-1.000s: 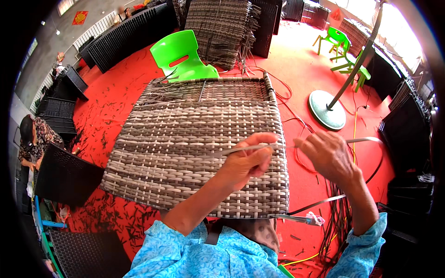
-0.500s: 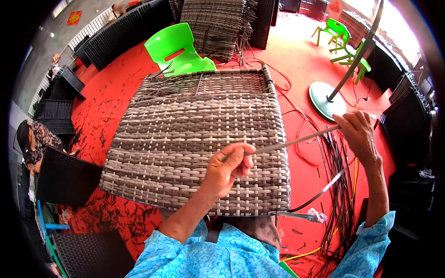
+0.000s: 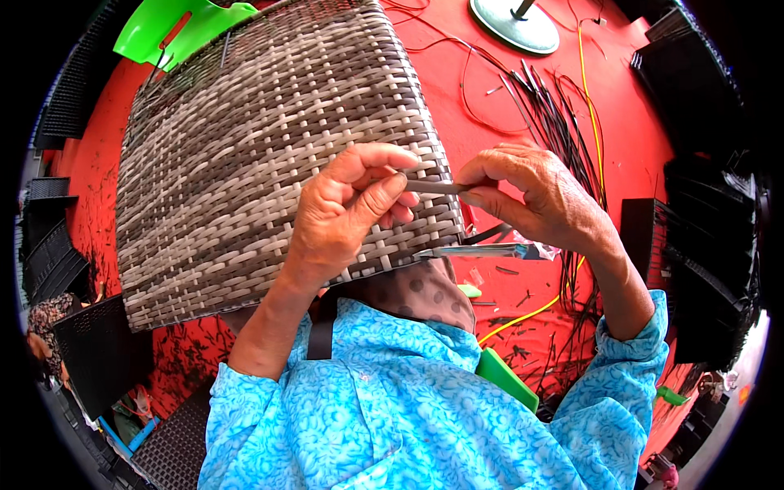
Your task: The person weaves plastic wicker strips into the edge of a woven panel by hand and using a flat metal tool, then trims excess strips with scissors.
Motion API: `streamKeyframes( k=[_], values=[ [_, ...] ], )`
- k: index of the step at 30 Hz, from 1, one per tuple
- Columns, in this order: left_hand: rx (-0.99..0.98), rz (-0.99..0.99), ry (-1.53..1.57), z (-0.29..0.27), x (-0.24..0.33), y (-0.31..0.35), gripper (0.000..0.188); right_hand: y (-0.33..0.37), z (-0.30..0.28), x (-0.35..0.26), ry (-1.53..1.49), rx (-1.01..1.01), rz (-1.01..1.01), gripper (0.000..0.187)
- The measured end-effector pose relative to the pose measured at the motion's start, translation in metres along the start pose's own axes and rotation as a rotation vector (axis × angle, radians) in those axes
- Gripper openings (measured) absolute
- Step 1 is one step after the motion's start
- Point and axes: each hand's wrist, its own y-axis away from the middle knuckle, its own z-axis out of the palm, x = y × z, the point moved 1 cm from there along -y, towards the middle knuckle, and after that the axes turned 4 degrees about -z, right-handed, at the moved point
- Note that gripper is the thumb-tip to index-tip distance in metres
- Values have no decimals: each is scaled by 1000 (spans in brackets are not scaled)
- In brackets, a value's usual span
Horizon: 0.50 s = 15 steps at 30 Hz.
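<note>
Between my two hands runs a flat grey-brown wicker strip [image 3: 433, 187], held above the near right corner of a woven panel. My left hand [image 3: 347, 204] pinches one end between thumb and fingers. My right hand [image 3: 531, 189] grips the strip a short way to the right, thumb and forefinger pressed on it. Beneath them the woven wicker panel [image 3: 269, 147], in mixed brown and beige strands, lies across my lap. At its near right edge rests a slim metal tool [image 3: 474, 251], partly hidden, with clear plastic at its right end.
A bundle of dark loose strips [image 3: 555, 122] lies on the red floor [image 3: 457, 73] at the right, beside a yellow cord [image 3: 590, 98]. A green chair [image 3: 147, 33] stands beyond the panel, and a round stand base [image 3: 514, 26] at the far right. A person's patterned sleeve [image 3: 51, 318] shows at the left.
My right hand has come in leftward and down, close to my left hand, so the strip's stretch between them is much shorter. The view has tipped downward and turned.
</note>
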Motion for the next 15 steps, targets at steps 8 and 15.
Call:
streamKeyframes(
  k=[8, 15],
  values=[
    [-119, 67, -456, 17, -12, 22, 24, 28, 19, -25, -302, -50, 418, 14],
    [-130, 488, -963, -2, -47, 41, 25, 56, 43, -25, 147, -54, 369, 12]
  ],
)
